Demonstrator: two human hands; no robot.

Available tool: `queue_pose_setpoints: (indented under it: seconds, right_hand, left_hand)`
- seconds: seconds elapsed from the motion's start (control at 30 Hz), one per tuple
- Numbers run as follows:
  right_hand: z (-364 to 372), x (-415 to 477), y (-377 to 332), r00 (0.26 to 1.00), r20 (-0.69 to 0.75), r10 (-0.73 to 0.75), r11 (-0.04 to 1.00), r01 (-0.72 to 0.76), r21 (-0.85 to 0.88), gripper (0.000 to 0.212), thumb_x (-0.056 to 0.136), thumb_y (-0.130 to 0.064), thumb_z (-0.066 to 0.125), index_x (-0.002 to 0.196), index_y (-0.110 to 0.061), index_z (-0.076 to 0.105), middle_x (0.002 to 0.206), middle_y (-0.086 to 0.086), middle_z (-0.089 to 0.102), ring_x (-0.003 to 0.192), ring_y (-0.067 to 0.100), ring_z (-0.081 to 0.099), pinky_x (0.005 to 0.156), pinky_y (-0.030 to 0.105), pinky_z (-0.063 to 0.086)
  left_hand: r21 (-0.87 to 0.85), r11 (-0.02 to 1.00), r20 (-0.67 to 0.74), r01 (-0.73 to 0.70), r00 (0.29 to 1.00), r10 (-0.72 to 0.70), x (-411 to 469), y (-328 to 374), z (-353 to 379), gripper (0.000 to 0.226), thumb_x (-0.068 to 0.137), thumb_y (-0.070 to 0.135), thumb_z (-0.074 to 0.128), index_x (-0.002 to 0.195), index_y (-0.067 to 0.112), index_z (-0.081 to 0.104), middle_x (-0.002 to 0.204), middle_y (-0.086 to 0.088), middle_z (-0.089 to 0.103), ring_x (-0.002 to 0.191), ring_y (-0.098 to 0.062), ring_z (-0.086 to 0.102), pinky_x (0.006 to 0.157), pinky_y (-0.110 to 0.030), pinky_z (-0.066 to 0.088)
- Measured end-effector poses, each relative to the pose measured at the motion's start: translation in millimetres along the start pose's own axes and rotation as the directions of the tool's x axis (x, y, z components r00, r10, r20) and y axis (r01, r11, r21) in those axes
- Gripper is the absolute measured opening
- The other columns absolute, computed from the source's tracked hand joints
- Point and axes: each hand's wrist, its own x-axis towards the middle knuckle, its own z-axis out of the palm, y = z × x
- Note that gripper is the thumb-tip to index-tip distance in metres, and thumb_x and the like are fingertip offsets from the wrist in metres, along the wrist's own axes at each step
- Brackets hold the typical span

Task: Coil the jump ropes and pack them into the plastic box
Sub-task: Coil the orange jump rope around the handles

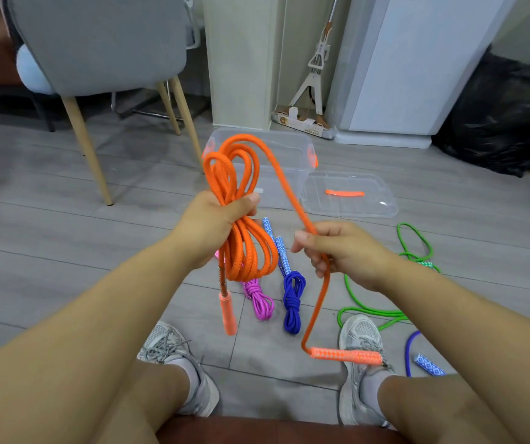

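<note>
Head-worn camera, facing forward and down (wide-angle)

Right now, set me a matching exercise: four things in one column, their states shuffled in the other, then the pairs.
Things:
1. orange rope
2. pink rope
3. green rope
4. lid

States:
A. loose on the floor
B. flat beside the plastic box
C. partly coiled, gripped by the left hand
D. bundled on the floor

Pairs: 1-C, 2-D, 3-A, 4-B

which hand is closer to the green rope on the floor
Right. The right hand, pinching a loose strand of the orange rope, is just left of the green rope in view; the left hand grips its coil farther left.
</note>
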Motion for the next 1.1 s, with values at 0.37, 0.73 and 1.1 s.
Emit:
queue_pose_setpoints:
  seconds: [0.37,0.73,1.1]
  right_hand:
    - [4,0,-22,0.905,-0.188,-0.382,0.916,0.344,-0.209,0.013,0.090,-0.022,0.058,0.077,-0.024,0.061,0.052,-0.019,0.048,0.052,0.000,0.041,0.055,0.010,0.033]
    - [21,-15,-47,0.793,0.192,-0.578,0.624,0.581,-0.522,0.016,0.088,-0.013,0.053,0.094,-0.023,0.064,0.084,-0.014,0.052,0.080,-0.003,0.049,0.075,0.007,0.035]
    - [15,24,-61,0.895,-0.082,-0.438,0.867,0.396,-0.302,0.013,0.073,-0.002,0.075,0.080,-0.010,0.068,0.067,-0.011,0.064,0.059,-0.008,0.059,0.066,0.004,0.044]
  left_hand:
    - [0.338,0.939,0.045,-0.070,0.997,0.058,-5,-8,-6,0.023,0.076,0.010,0.075,0.074,-0.005,0.057,0.060,-0.008,0.045,0.058,-0.017,0.040,0.057,-0.027,0.036]
    - [0.772,0.630,0.204,-0.088,0.972,-0.115,-5,-8,-10,0.031,0.067,0.006,0.072,0.058,0.014,0.044,0.055,0.000,0.048,0.050,-0.017,0.046,0.048,-0.023,0.035]
    - [0.730,0.513,0.529,-0.452,0.849,-0.005,-30,-2,6,0.021,0.060,0.005,0.068,0.062,0.005,0.047,0.055,-0.006,0.048,0.048,-0.012,0.034,0.046,-0.026,0.034]
